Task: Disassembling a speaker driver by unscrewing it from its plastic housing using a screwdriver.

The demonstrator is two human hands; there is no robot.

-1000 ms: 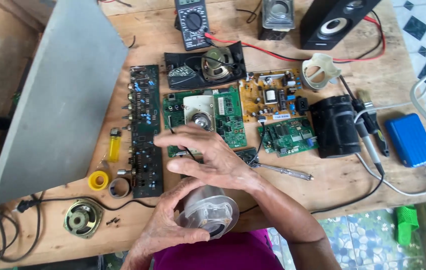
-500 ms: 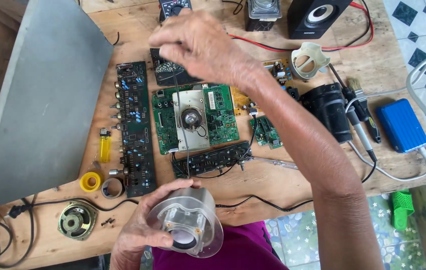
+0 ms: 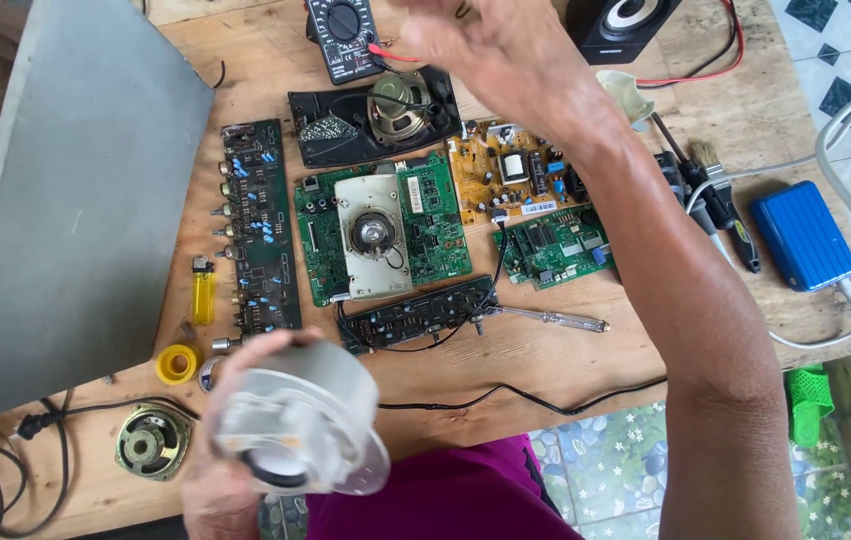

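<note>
Right hand [image 3: 491, 45] has reached farther past the multimeter [image 3: 344, 38], grip unclear; left hand [image 3: 221, 470] stays clamped on clear plastic container [image 3: 296, 420], contents unclear.

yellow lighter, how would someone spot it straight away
Start at the big grey metal panel on the table's left side. Just off its lower right edge lies the yellow lighter, beside the long dark circuit board. It is the only slim translucent yellow stick, unlike the round yellow tape roll below.

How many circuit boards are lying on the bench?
5: a dark strip board at left, a green board in the middle, a black strip below it, a yellow board and a small green board right. The arm may hide more.
</note>
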